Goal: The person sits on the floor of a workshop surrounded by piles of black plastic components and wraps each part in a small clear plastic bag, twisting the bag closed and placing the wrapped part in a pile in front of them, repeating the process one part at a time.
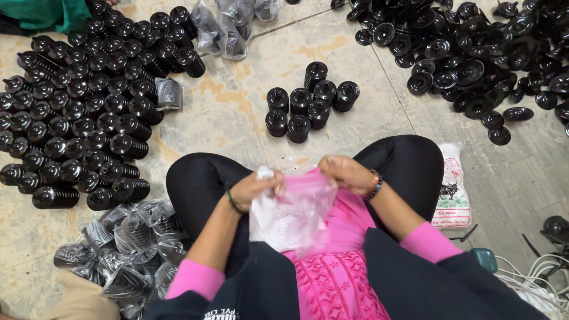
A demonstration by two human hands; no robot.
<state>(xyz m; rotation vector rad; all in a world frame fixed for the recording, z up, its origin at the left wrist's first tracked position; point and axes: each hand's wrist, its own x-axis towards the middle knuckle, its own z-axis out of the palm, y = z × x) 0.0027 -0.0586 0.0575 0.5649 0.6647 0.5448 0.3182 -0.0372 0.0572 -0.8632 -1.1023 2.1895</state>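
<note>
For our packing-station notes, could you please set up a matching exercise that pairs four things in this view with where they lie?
Things:
1. thin plastic bag
2. small cluster of black ribbed cylinders
3. heap of black funnel-shaped caps
4. bagged black parts

Places:
A. floor, far right
B. between left hand and right hand, over the lap
C. floor, near left, beside the knee
D. floor, straight ahead of the knees

Pairs: 1-B, 2-D, 3-A, 4-C

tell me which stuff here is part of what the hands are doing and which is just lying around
In hand:
- left hand and right hand pulling open a clear plastic bag
- small cluster of black ribbed parts in front of the knees
- bagged black parts

Lying about:
- heap of black discs
- printed white packet
- white cables
</note>
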